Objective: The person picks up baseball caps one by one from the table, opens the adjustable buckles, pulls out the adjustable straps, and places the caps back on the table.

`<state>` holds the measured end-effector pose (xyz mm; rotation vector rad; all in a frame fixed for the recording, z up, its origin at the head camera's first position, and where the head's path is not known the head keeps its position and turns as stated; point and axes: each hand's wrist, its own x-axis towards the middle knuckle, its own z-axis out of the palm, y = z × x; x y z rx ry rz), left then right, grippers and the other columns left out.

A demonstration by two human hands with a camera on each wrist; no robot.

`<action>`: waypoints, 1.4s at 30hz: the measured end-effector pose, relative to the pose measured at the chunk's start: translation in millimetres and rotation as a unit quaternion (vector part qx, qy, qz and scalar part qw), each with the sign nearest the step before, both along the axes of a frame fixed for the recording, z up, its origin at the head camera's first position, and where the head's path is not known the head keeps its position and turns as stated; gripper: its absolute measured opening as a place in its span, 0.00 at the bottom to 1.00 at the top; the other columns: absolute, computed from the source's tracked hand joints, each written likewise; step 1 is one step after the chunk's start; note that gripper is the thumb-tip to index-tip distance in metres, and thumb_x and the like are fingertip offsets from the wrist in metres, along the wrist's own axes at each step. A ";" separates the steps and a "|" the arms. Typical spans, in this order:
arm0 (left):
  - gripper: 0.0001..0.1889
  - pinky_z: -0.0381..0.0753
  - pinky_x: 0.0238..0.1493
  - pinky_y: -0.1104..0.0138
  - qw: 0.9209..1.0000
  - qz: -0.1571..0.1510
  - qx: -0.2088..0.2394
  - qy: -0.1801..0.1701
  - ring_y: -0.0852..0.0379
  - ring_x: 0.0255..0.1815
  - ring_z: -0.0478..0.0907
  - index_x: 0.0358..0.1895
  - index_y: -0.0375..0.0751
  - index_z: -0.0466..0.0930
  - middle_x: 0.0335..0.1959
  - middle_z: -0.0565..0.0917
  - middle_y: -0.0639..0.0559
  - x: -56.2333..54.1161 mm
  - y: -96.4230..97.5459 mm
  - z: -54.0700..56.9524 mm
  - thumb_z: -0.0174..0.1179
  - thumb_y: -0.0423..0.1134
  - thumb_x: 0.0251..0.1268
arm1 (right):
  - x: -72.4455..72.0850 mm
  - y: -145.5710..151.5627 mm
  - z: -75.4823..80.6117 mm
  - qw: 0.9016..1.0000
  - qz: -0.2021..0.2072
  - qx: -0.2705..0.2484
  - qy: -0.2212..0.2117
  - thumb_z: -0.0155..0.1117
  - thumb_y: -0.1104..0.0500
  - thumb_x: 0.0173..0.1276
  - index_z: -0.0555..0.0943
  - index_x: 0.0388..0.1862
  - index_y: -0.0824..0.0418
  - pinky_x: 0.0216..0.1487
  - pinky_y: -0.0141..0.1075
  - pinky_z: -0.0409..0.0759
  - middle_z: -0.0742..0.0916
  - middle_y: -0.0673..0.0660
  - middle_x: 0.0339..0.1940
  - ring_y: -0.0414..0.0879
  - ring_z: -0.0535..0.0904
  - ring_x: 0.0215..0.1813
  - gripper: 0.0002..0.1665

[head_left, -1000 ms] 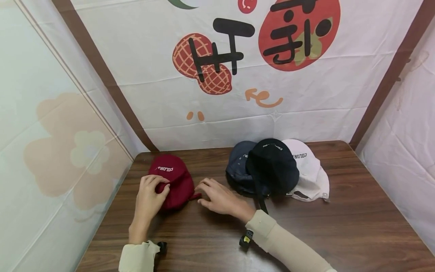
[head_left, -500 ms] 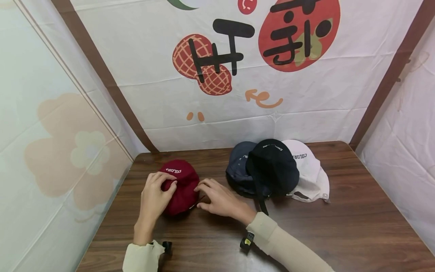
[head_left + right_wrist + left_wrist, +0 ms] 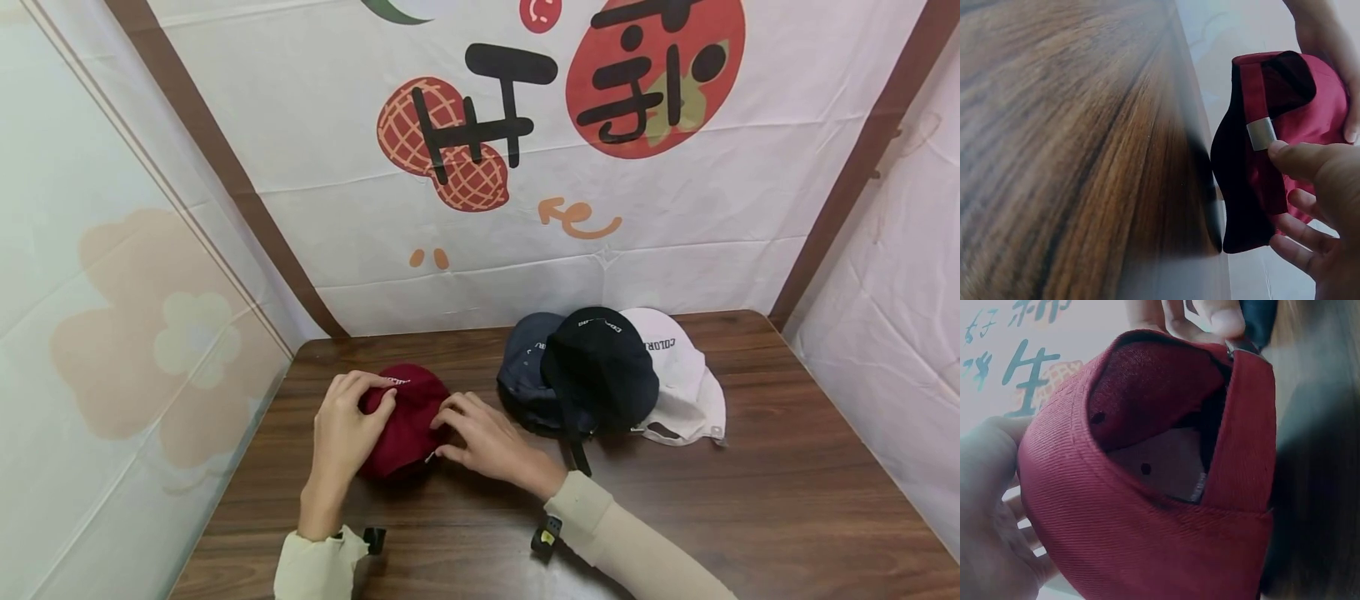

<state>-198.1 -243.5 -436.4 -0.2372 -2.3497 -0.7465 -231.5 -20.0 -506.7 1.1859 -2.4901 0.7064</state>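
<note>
A dark red baseball cap (image 3: 408, 425) with white lettering is at the left of the table. My left hand (image 3: 345, 425) pinches its crown between thumb and fingers, partly covering the lettering. From the other side, my right hand (image 3: 483, 437) grips the cap's rear edge. In the right wrist view, the right thumb (image 3: 1300, 159) lies at the metal buckle (image 3: 1261, 134) of the back strap, its fingers bent against the cap's side. The left wrist view shows the strap (image 3: 1244, 431) spanning the rear opening, through which the inside lining shows.
On the wooden table (image 3: 480, 533), right of the hands, a navy cap (image 3: 528, 375), a black cap (image 3: 600, 367) and a white cap (image 3: 686, 383) overlap in a row. A printed cloth wall (image 3: 360, 275) stands behind the table's far edge.
The red cap has shifted right and slightly toward me with my left hand, and turned somewhat. Its rear edge now meets my right hand, which has barely moved.
</note>
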 end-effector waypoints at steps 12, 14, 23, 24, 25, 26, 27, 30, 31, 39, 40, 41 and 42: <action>0.04 0.83 0.45 0.48 1.000 -0.013 0.004 0.003 0.48 0.47 0.82 0.41 0.44 0.91 0.42 0.90 0.48 1.2 15.1 13.1 0.74 0.34 0.65 | 2.8 3.0 0.9 0.999 -0.016 -0.046 0.005 0.75 0.44 0.72 0.84 0.55 0.49 0.52 0.32 0.82 0.82 0.47 0.57 0.41 0.78 0.55 0.19; 0.04 0.83 0.45 0.48 1.000 -0.022 -0.001 0.006 0.48 0.47 0.82 0.41 0.44 0.91 0.42 0.90 0.48 1.7 17.8 15.0 0.74 0.34 0.65 | 2.3 3.5 2.2 0.998 -0.026 -0.061 0.008 0.73 0.45 0.74 0.83 0.56 0.50 0.52 0.32 0.82 0.82 0.47 0.57 0.41 0.78 0.55 0.18; 0.05 0.83 0.45 0.50 0.999 -0.049 -0.005 0.011 0.49 0.47 0.83 0.41 0.44 0.91 0.41 0.90 0.48 2.9 25.7 21.0 0.74 0.34 0.64 | -0.9 6.3 7.9 0.983 -0.080 -0.162 0.019 0.74 0.53 0.74 0.79 0.61 0.55 0.36 0.27 0.80 0.80 0.53 0.60 0.40 0.83 0.41 0.21; 0.05 0.83 0.45 0.50 0.999 -0.051 -0.005 0.009 0.49 0.47 0.83 0.41 0.44 0.91 0.41 0.90 0.48 2.7 26.2 21.1 0.74 0.33 0.64 | -1.2 6.6 8.2 0.982 -0.088 -0.167 0.019 0.74 0.53 0.74 0.78 0.62 0.56 0.34 0.26 0.79 0.79 0.54 0.62 0.40 0.83 0.39 0.22; 0.05 0.83 0.45 0.50 0.999 -0.053 -0.005 0.007 0.50 0.47 0.83 0.41 0.44 0.91 0.41 0.90 0.49 2.5 26.8 21.4 0.74 0.34 0.64 | -1.8 6.9 8.3 0.980 -0.096 -0.171 0.019 0.73 0.53 0.74 0.78 0.63 0.56 0.33 0.26 0.78 0.78 0.54 0.62 0.39 0.83 0.37 0.23; 0.05 0.84 0.45 0.50 0.998 -0.056 -0.005 0.006 0.50 0.47 0.83 0.41 0.44 0.91 0.41 0.90 0.49 2.2 27.4 21.6 0.74 0.34 0.64 | -2.5 7.3 8.4 0.979 -0.104 -0.172 0.019 0.73 0.53 0.74 0.77 0.65 0.56 0.31 0.26 0.77 0.78 0.54 0.63 0.39 0.81 0.34 0.25; 0.05 0.84 0.45 0.51 0.998 -0.059 -0.005 0.005 0.51 0.47 0.83 0.41 0.44 0.91 0.41 0.90 0.50 1.9 27.9 21.7 0.74 0.34 0.64 | -3.1 7.7 8.4 0.979 -0.110 -0.172 0.021 0.73 0.53 0.74 0.76 0.66 0.56 0.30 0.25 0.76 0.78 0.54 0.64 0.38 0.80 0.32 0.26; 0.05 0.84 0.44 0.51 0.998 -0.069 -0.005 0.002 0.52 0.47 0.83 0.41 0.45 0.91 0.40 0.90 0.52 1.6 29.4 21.9 0.74 0.34 0.64 | -4.6 8.7 8.4 0.978 -0.125 -0.164 0.027 0.72 0.51 0.75 0.77 0.67 0.54 0.29 0.26 0.75 0.80 0.52 0.63 0.37 0.76 0.28 0.26; 0.04 0.85 0.44 0.51 0.997 -0.071 -0.006 0.001 0.53 0.47 0.83 0.41 0.45 0.91 0.40 0.90 0.52 1.6 29.9 21.9 0.74 0.34 0.64 | -4.9 9.0 8.4 0.978 -0.127 -0.162 0.030 0.72 0.51 0.76 0.78 0.67 0.53 0.29 0.26 0.75 0.82 0.51 0.62 0.37 0.75 0.27 0.25; 0.04 0.84 0.44 0.52 0.997 -0.083 -0.004 -0.001 0.55 0.47 0.83 0.40 0.46 0.92 0.40 0.90 0.55 1.1 32.3 21.6 0.75 0.34 0.64 | -6.5 13.9 11.9 0.972 -0.132 -0.181 0.066 0.74 0.54 0.74 0.88 0.48 0.49 0.36 0.32 0.81 0.89 0.45 0.45 0.39 0.81 0.39 0.07; 0.05 0.84 0.44 0.53 0.996 -0.084 -0.003 0.000 0.55 0.47 0.83 0.40 0.46 0.92 0.40 0.90 0.55 1.3 32.6 21.7 0.75 0.34 0.64 | -6.7 15.0 13.0 0.972 -0.130 -0.184 0.065 0.74 0.54 0.74 0.88 0.47 0.49 0.38 0.33 0.82 0.89 0.45 0.45 0.39 0.81 0.41 0.06; 0.05 0.84 0.44 0.53 0.996 -0.085 -0.002 0.001 0.55 0.47 0.83 0.40 0.47 0.92 0.40 0.90 0.56 1.0 32.7 21.6 0.75 0.34 0.63 | -6.9 16.1 14.0 0.972 -0.127 -0.188 0.063 0.74 0.55 0.74 0.89 0.47 0.50 0.39 0.34 0.82 0.90 0.45 0.44 0.40 0.81 0.42 0.05; 0.05 0.84 0.45 0.54 0.996 -0.087 -0.001 0.001 0.55 0.47 0.83 0.40 0.47 0.92 0.40 0.90 0.56 0.8 32.9 21.7 0.75 0.33 0.63 | -7.2 17.3 15.0 0.972 -0.123 -0.191 0.059 0.73 0.55 0.74 0.89 0.46 0.50 0.40 0.34 0.81 0.90 0.45 0.43 0.41 0.81 0.43 0.04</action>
